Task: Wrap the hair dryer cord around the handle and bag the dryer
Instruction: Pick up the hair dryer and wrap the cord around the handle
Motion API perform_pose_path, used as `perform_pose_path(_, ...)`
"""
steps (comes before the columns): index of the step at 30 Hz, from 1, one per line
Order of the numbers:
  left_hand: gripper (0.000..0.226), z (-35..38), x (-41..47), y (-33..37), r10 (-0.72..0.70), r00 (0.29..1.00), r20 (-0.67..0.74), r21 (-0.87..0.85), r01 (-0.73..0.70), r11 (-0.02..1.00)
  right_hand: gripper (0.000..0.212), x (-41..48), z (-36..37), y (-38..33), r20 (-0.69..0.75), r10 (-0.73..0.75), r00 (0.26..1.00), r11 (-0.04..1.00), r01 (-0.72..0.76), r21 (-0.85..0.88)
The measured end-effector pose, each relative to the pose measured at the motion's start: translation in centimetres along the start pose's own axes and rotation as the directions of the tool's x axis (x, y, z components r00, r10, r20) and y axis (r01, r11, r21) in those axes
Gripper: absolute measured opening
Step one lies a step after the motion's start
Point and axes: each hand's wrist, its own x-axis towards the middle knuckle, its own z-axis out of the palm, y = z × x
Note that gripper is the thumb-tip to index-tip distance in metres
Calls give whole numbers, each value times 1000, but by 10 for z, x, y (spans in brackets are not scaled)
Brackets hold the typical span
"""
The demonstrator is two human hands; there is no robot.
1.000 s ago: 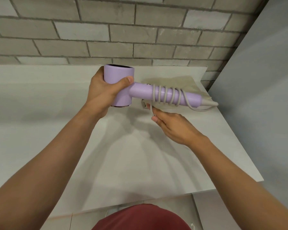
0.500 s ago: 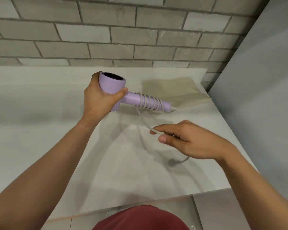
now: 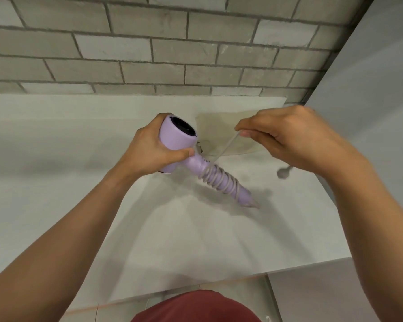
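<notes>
My left hand (image 3: 149, 152) grips the barrel of a lilac hair dryer (image 3: 177, 138), held above the white counter with its handle (image 3: 221, 182) pointing down and to the right. Several turns of pale grey cord (image 3: 219, 180) coil around the handle. My right hand (image 3: 286, 138) pinches the free length of cord (image 3: 228, 145), stretched taut up from the top of the handle. The cord's plug end (image 3: 283, 173) dangles blurred below my right wrist. A beige cloth bag (image 3: 219, 126) lies flat on the counter behind the dryer, partly hidden by my right hand.
The white counter (image 3: 172, 228) runs against a grey brick wall (image 3: 172, 54). A grey panel (image 3: 382, 112) closes off the right side. The counter's front edge lies near my body, with a red garment (image 3: 196, 307) at the bottom.
My right hand has swung up and back from in front of the dryer to behind it, pulling the cord taut. The dryer's handle has tilted down toward me.
</notes>
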Motion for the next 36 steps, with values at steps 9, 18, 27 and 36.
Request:
perform_pose_path(9, 65, -5, -4, 6, 90, 978, 186, -177, -57, 983, 33, -1, 24, 32, -96, 73, 993, 997, -73, -1)
perform_pose_path(18, 62, -11, -4, 21, 132, 982, 133, -408, -67, 910, 35, -17, 71, 49, -101, 176, 979, 973, -157, 172)
perform_pose_path(27, 64, -7, -2, 31, 80, 989, 126, -544, 1, 839, 35, -17, 93, 28, -190, 269, 944, 937, -211, 277)
perform_pose_path(36, 74, -6, 11, 54, -62, 991, -118, -598, -21, 802, 40, -20, 115, -23, 92, 426, 900, 842, -432, 324)
